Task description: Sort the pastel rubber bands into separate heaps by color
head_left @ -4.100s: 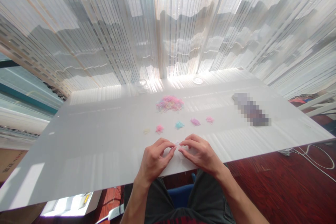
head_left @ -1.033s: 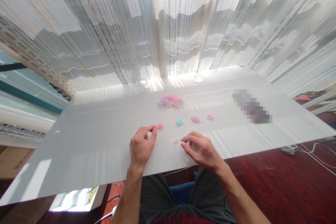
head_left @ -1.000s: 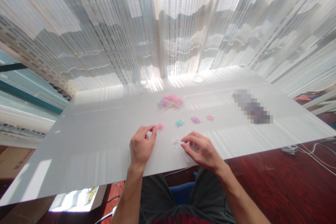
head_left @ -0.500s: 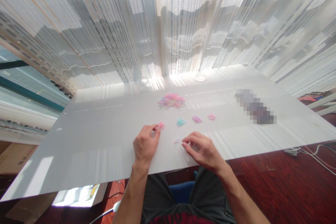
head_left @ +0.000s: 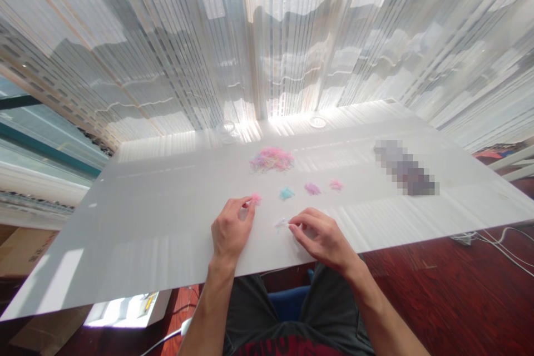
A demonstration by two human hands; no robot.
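Observation:
My left hand (head_left: 232, 230) has its thumb and forefinger pinched at a small pile of bright pink strands (head_left: 256, 198). My right hand (head_left: 319, 232) pinches a tiny whitish piece at the edge of a small pale white-blue pile of strands (head_left: 281, 223). Beyond the hands, a teal pile (head_left: 286, 193), a purple pile (head_left: 312, 188) and a light pink pile (head_left: 336, 184) lie in a row. A larger mixed pastel heap (head_left: 272, 159) sits farther back. The single pieces look thin and short; their exact kind is too small to tell.
The piles lie on a white table (head_left: 167, 217). A pixelated dark object (head_left: 406, 168) rests at its right. Two clear round items (head_left: 317, 122) stand near the back edge by a sheer striped curtain (head_left: 258, 39). Below, a white box (head_left: 125, 311) and cables (head_left: 504, 242) are visible.
Both hands stay almost where they were, still pinched at the same piles. The view has shifted very slightly; the piles look the same.

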